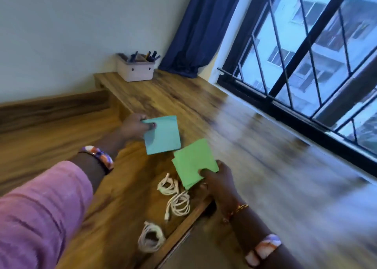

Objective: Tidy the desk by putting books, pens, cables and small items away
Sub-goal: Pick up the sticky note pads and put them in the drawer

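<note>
My left hand (136, 125) pinches the left corner of a light blue pad of sticky notes (163, 135) over the wooden desk (114, 197). My right hand (217, 182) pinches the lower corner of a green pad of sticky notes (192, 161), just right of the blue one. Below the pads lie coiled white cables: one small coil (167, 185), a larger one (178, 204) and a third (150, 238) near the desk's front edge. A pale pink pen holder (135, 70) with several dark pens stands on a raised wooden shelf (159, 91) at the back.
A barred window (306, 64) runs along the right, with a dark blue curtain (195, 34) at its far end. A white wall rises behind the desk. The right part of the picture is motion-blurred.
</note>
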{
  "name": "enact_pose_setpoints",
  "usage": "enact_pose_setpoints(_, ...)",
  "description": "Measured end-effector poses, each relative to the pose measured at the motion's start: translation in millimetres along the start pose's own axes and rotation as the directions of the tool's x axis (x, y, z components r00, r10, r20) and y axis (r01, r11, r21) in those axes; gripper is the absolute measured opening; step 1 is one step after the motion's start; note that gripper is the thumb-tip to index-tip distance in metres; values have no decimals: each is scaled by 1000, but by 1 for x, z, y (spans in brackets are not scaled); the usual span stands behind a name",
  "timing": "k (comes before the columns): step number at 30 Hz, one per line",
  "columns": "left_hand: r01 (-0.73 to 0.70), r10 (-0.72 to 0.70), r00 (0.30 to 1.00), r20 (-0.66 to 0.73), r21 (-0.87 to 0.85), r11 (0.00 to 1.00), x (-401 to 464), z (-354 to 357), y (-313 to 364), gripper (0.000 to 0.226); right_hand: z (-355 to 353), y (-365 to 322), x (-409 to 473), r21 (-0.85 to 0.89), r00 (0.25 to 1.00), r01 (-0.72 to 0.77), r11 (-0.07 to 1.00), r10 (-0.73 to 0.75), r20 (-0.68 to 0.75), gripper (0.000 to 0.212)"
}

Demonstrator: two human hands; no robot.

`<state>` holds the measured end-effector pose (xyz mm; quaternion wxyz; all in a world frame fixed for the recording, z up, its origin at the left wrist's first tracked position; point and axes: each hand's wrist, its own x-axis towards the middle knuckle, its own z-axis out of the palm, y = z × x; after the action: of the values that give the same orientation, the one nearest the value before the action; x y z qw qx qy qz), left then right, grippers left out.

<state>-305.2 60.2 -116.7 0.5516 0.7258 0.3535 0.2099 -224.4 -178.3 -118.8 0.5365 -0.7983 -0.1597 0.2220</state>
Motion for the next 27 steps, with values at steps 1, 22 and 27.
enact_pose_setpoints(1,52,-48,999,25,-162,985,-22,-15,-6,17,5,0,-19,75,1000,-9,997,9,-4,15)
enact_pose_setpoints(22,-198,13,973,229,811,550,-150,-253,-128,29,221,7,-197,-91,941,-40,995,68,331,27)
enact_pose_setpoints(27,-267,14,953,303,814,515,-110,-271,-167,39,286,25,-198,-207,975,-83,975,122,185,32)
